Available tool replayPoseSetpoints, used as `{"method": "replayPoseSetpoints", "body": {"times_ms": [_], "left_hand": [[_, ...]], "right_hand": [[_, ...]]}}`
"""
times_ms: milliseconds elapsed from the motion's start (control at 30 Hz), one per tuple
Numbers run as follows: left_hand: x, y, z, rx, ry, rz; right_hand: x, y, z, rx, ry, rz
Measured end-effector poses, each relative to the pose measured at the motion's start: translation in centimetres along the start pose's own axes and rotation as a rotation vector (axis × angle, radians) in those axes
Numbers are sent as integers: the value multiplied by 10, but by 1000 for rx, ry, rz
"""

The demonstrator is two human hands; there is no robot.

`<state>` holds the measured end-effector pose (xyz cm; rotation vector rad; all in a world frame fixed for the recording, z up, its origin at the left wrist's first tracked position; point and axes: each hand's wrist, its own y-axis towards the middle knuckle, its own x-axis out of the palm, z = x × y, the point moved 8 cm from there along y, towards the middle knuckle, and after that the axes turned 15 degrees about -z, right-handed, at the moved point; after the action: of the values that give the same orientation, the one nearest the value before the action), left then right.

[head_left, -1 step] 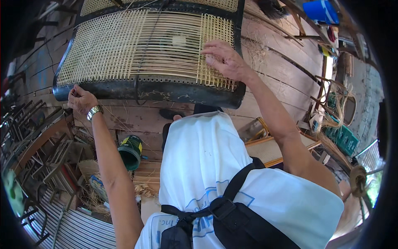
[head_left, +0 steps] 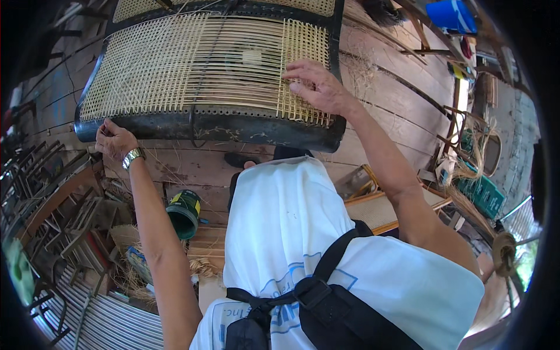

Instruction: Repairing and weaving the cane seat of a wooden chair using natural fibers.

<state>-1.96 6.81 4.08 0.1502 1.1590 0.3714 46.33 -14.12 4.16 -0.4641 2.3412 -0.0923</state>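
Before me lies a dark wooden frame (head_left: pixel 245 129) with painted sprigs and a row of small holes along its near rail. A cane seat panel (head_left: pixel 137 73) is strung across it: woven tightly at the left, in a narrower band at the right, with only lengthwise strands between. My right hand (head_left: pixel 318 86) rests over the right woven band, fingers stretched forward and apart. At the near left corner, my left hand (head_left: pixel 115 142), below which sits a metal watch, has its fingers curled and pinched against the rail. What they pinch is hidden. A dark cord (head_left: pixel 192 111) crosses the panel.
A green bucket (head_left: pixel 183 214) stands on the plank floor near my left forearm. Stacked chair frames (head_left: pixel 76 219) crowd the left side. A cane-panelled frame (head_left: pixel 382 213) lies at my right, with a green crate (head_left: pixel 481 197) and loose cane strands (head_left: pixel 478 143) beyond. A blue bucket (head_left: pixel 450 16) is far right.
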Motion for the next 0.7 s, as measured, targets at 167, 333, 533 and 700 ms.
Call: {"method": "replayPoseSetpoints", "body": {"times_ms": [167, 333, 533, 700], "left_hand": [[3, 6, -1, -132, -19, -48], [-5, 5, 4, 58, 54, 52], [-14, -9, 12, -33, 48, -13], [-1, -5, -17, -52, 116, 23]], "right_hand": [[3, -6, -32, 59, -204, 165], [-5, -36, -104, -119, 45, -135], [-24, -11, 28, 304, -353, 372], [6, -4, -63, 84, -239, -130]]}}
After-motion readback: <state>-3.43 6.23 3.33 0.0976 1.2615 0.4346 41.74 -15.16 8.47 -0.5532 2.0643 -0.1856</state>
